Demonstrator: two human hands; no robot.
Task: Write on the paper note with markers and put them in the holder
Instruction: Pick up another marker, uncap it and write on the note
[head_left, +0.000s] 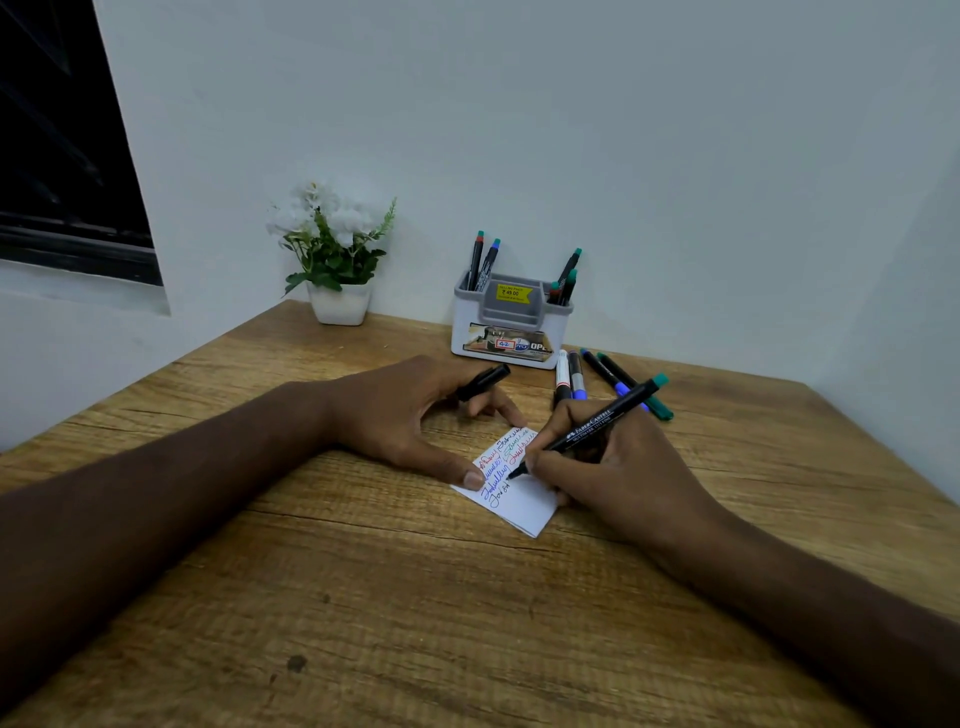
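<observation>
Your right hand (618, 462) grips a black marker (597, 423) in a writing hold, fingers curled round the lower barrel, with the tip resting on the paper note (514, 499) and the green-ended back of the barrel slanting up and away to the right. The heel of that hand lies on the wooden table (363, 597), and your right forearm runs back toward the lower right corner. Your left hand (410, 415) lies on the table just left of the note: its thumb presses down the note's left edge, while the curled fingers hold a black cap (483, 382) above the note's far end. Your left forearm lies flat across the table from the left edge. The note sits at an angle between your two hands, its upper half covered with lines of red, blue, green and black writing. Behind it, near the wall, stands the white and grey holder (509, 325) with several markers upright in its side compartments. Four more markers (608, 379) lie loose on the table just right of the holder. A white pot of flowers (337, 260) stands to the holder's left.
</observation>
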